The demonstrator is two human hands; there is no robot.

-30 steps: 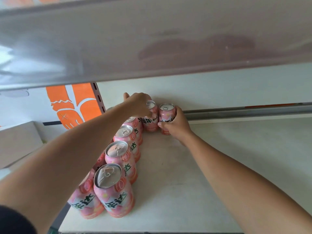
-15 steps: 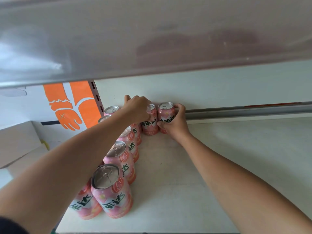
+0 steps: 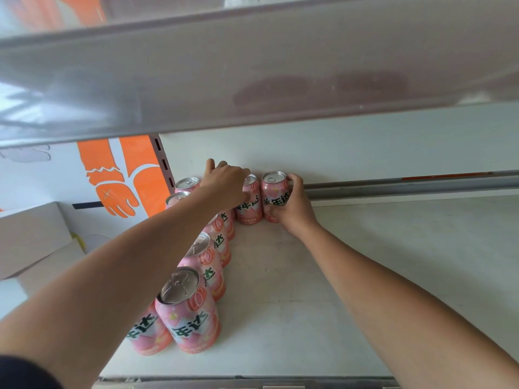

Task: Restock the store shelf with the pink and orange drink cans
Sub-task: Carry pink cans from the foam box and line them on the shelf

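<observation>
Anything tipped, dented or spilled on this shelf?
Nothing stands out. The pink cans stand upright in rows on the shelf, no spill or dents visible. The right hand grips the rightmost back can, the left hand its neighbour, both upright.

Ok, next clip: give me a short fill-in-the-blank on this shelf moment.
1. The right hand grips the end can, whose body is mainly ____.
2. The left hand holds the neighbouring can from ____.
3. The other cans stand ____ on the shelf.
Missing: pink; above; upright.
</observation>
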